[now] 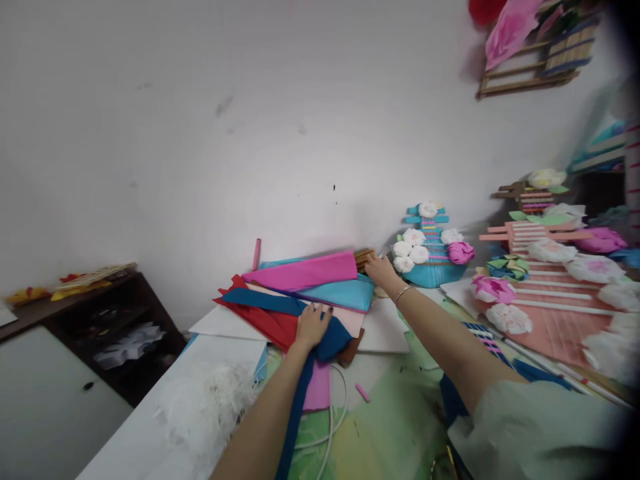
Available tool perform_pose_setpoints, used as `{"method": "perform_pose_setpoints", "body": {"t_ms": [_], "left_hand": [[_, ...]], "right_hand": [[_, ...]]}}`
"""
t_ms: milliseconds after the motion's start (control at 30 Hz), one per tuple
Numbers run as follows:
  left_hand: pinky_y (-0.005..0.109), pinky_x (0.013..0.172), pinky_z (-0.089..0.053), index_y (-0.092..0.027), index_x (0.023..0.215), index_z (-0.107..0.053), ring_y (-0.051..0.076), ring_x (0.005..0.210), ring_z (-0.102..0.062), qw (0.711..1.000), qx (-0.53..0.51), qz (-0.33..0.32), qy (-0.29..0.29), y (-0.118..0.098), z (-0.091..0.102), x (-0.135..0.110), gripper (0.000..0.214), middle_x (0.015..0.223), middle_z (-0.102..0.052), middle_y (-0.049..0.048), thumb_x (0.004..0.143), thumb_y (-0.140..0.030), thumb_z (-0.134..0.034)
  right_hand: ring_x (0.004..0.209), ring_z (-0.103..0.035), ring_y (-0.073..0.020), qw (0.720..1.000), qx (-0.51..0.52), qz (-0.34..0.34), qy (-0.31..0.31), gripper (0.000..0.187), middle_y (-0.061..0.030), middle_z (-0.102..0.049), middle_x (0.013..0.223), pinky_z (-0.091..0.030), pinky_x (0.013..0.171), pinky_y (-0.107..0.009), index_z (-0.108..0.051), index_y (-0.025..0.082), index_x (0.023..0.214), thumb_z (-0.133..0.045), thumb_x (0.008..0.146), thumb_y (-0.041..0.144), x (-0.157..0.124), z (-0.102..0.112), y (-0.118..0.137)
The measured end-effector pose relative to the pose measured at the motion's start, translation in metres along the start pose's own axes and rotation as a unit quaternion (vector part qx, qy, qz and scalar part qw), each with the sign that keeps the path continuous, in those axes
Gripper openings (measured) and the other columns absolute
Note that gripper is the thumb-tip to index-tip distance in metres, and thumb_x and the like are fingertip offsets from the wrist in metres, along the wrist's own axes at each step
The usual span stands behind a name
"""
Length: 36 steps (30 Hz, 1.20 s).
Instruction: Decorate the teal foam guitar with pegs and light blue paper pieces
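**Against the white wall, hands on paper**

At frame centre, a paper stack [310, 287] lies on the cluttered worktop [385, 413] under a bare wall [250, 133]. The left hand [313, 325] lies flat on it, fingers spread. The right hand [381, 270] touches its far edge, its fingers too small to tell. A dark cabinet [125, 313] stands lower left.

The left arm [270, 413] runs straight ahead to the left hand [313, 325], palm down with fingers spread (nails dark), while the right arm [450, 340] stretches farther, the right hand [381, 270] back-up, its grip hidden.
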State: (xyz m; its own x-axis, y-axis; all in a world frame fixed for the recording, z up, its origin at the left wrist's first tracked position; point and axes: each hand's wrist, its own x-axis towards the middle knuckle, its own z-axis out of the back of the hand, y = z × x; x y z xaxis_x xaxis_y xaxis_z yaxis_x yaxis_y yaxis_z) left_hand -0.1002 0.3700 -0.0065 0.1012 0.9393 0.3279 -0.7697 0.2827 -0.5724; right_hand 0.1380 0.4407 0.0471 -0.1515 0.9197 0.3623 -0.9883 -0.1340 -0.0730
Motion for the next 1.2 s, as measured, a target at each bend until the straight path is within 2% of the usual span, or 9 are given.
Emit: {"method": "perform_pose_setpoints", "body": {"t_ms": [100,233,333,433,500,633,800,1033,1200], "left_hand": [[0.047,0.107,-0.024,-0.015,0.118,-0.058,0.033,0.13,-0.037,0.996,0.069,-0.049,0.021,0.001,-0.011,-0.02,0.05,0.133,-0.052,0.0174,0.082,-0.049,-0.053],[0.047,0.105,-0.025,-0.013,0.123,-0.055,0.034,0.128,-0.038,0.988,0.131,-0.076,0.038,0.004,-0.012,-0.022,0.057,0.134,-0.051,0.018,0.086,-0.054,-0.041],[0.047,0.105,-0.025,-0.012,0.126,-0.053,0.034,0.129,-0.036,0.985,0.146,-0.079,0.045,0.005,-0.013,-0.02,0.065,0.134,-0.051,0.0178,0.086,-0.059,-0.034],[0.047,0.106,-0.022,-0.012,0.128,-0.051,0.034,0.13,-0.033,0.985,0.145,-0.077,0.045,0.007,-0.014,-0.021,0.069,0.136,-0.049,0.0162,0.086,-0.063,-0.029],[0.047,0.107,-0.02,-0.014,0.129,-0.05,0.033,0.13,-0.032,0.986,0.144,-0.076,0.042,0.008,-0.014,-0.024,0.07,0.137,-0.048,0.0141,0.086,-0.065,-0.026],[0.048,0.106,-0.023,-0.014,0.128,-0.051,0.033,0.128,-0.035,0.982,0.165,-0.09,0.025,0.007,-0.015,-0.027,0.074,0.135,-0.05,0.0141,0.085,-0.067,-0.022],[0.048,0.104,-0.025,-0.012,0.127,-0.051,0.033,0.126,-0.036,0.98,0.175,-0.094,0.019,0.008,-0.016,-0.026,0.078,0.133,-0.051,0.016,0.085,-0.068,-0.017],[0.048,0.105,-0.024,-0.012,0.125,-0.053,0.033,0.126,-0.037,0.981,0.171,-0.094,0.013,0.006,-0.014,-0.027,0.077,0.132,-0.052,0.0161,0.084,-0.068,-0.021],[0.048,0.105,-0.025,-0.013,0.126,-0.052,0.032,0.125,-0.038,0.979,0.179,-0.093,0.015,0.006,-0.014,-0.028,0.074,0.131,-0.054,0.015,0.086,-0.066,-0.021]], "right_hand": [[0.102,-0.058,-0.0218,0.998,-0.032,0.031,-0.04,0.033,-0.0089,-0.056,0.121,-0.05,0.085,-0.043,-0.054,0.016,0.119,-0.055,0.089,0.031,0.001,-0.006,-0.006],[0.112,-0.053,-0.025,0.996,-0.052,0.03,-0.068,0.037,-0.0094,-0.051,0.129,-0.044,0.092,-0.049,-0.052,0.017,0.122,-0.056,0.089,0.032,0.011,-0.017,-0.003],[0.127,-0.039,-0.0297,0.997,-0.054,0.021,-0.057,0.04,-0.012,-0.04,0.14,-0.031,0.102,-0.055,-0.045,0.017,0.13,-0.048,0.092,0.03,0.023,-0.026,-0.001],[0.134,-0.023,-0.0343,0.999,-0.051,0.01,-0.015,0.048,-0.0221,-0.027,0.148,-0.025,0.101,-0.061,-0.029,0.007,0.14,-0.032,0.093,0.017,0.039,-0.033,-0.003],[0.13,-0.027,-0.0389,0.999,-0.047,-0.006,0.013,0.054,-0.0255,-0.027,0.147,-0.03,0.095,-0.063,-0.025,0.004,0.141,-0.033,0.091,0.021,0.049,-0.037,-0.006],[0.118,-0.04,-0.0415,0.997,-0.051,-0.027,0.043,0.055,-0.0246,-0.044,0.135,-0.034,0.087,-0.064,-0.028,0.009,0.141,-0.032,0.09,0.029,0.054,-0.044,-0.007],[0.12,-0.037,-0.0415,0.995,-0.091,-0.006,0.031,0.04,-0.0249,-0.051,0.124,-0.028,0.091,-0.064,-0.05,0.007,0.125,-0.032,0.092,0.023,0.042,-0.044,-0.001],[0.101,-0.058,-0.0212,0.991,-0.11,0.037,0.06,0.034,-0.0086,-0.056,0.119,-0.05,0.085,-0.043,-0.054,0.016,0.118,-0.056,0.089,0.032,0.044,-0.029,0.006],[0.098,-0.06,-0.0207,0.993,-0.1,0.012,0.065,0.033,-0.0096,-0.057,0.117,-0.051,0.081,-0.041,-0.054,0.014,0.118,-0.055,0.089,0.031,0.031,-0.022,0.007]]}}
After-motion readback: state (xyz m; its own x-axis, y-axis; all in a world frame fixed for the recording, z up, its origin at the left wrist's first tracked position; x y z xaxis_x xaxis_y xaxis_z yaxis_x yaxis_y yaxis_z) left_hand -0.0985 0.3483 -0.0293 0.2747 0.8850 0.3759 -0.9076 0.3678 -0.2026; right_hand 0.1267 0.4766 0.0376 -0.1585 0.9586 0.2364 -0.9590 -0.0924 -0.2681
